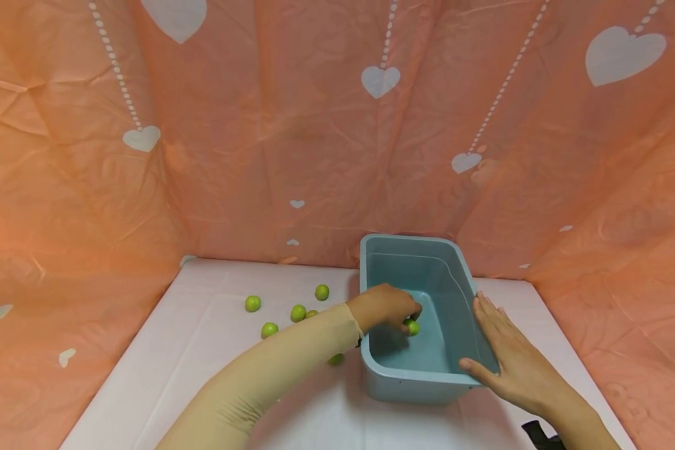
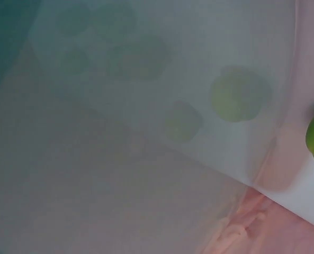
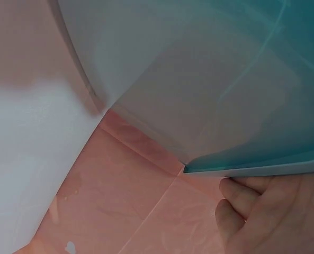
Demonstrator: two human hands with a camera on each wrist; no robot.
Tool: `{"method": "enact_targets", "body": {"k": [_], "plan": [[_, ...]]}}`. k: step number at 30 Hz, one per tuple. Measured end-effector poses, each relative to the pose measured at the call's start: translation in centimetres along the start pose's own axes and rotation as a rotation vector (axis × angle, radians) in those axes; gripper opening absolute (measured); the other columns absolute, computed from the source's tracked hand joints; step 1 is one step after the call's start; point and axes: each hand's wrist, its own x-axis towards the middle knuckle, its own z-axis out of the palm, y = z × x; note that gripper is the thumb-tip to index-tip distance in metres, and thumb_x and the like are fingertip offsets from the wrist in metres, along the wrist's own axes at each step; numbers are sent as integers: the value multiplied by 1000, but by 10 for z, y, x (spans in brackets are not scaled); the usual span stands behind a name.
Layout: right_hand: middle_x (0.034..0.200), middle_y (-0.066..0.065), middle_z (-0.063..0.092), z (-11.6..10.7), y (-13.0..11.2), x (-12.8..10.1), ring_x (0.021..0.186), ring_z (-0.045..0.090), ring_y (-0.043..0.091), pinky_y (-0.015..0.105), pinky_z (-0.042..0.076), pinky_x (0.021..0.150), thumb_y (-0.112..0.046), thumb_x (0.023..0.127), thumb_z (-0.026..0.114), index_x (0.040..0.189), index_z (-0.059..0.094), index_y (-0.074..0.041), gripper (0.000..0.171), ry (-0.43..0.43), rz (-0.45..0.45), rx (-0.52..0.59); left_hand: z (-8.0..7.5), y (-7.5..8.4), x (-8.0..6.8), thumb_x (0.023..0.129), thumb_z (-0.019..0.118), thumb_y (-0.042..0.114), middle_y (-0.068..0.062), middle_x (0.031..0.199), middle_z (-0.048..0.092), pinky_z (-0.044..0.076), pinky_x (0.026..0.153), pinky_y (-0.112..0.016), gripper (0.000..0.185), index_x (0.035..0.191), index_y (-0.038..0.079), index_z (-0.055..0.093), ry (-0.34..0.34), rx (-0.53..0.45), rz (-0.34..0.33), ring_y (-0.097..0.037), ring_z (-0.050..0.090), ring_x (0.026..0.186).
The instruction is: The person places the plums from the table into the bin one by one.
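In the head view my left hand [image 1: 390, 306] reaches over the left rim into a blue-grey plastic bin [image 1: 407, 375]. Its fingers pinch a small green lime [image 1: 411, 327] low inside. My right hand [image 1: 517, 356] rests against the bin's near right corner, its straight fingers along the outer side and its thumb over the front rim. The right wrist view shows the fingers [image 3: 241, 196] just under the rim. Left of the bin lie several more limes, including one lime [image 1: 252, 304] farthest left; a lime [image 1: 335, 359] is partly hidden by my left sleeve.
A white tabletop [image 1: 202, 325] carries the bin and limes. Orange sheeting [image 1: 315, 137] with pale hearts hangs behind and along both sides, close to the bin's back. A black strap-like item [image 1: 540, 435] is beside my right forearm at the bottom.
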Motion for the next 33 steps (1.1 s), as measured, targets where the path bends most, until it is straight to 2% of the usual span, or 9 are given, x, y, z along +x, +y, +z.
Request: {"method": "enact_targets", "body": {"k": [7,14,20,25,29,33], "plan": [[174,23,27,2,-1,-1,166,11,22,11,-3,123,-47,94,80,168,24,2,106,-8,25,10,-3,-2,-1,102,75,44,9,124,71,54,91,-30,37,133,24,69,25,-67,23,-6,66,109],[175,22,26,1,-3,0,166,13,25,9,-4,120,-47,95,79,169,24,1,104,-21,44,12,-8,-6,-5,103,74,45,7,129,71,55,92,-32,37,133,25,69,89,-116,52,-7,66,111],[174,23,26,1,-3,0,166,12,24,10,-4,122,-47,95,79,167,25,4,103,-17,35,8,-24,-16,-19,104,71,48,11,130,69,55,93,-34,36,134,28,69,149,-196,36,-6,64,115],[175,23,24,0,-3,0,166,12,26,10,-5,122,-46,96,78,168,25,4,102,-26,47,17,-35,-26,-33,105,69,47,10,133,69,54,100,-35,36,136,28,69,201,-245,43,-7,64,122],[175,24,22,0,-3,0,166,12,30,10,-7,122,-46,97,77,168,23,4,102,-43,60,30,-38,-34,-43,105,70,46,8,133,70,52,104,-32,36,134,25,70,243,-288,74,-9,64,125],[176,23,20,-1,-4,1,166,12,33,11,-8,122,-49,99,75,169,21,2,102,-66,78,40,-38,-43,-54,104,72,43,6,135,70,51,107,-31,36,134,22,70,266,-337,78,-13,64,127]]}}
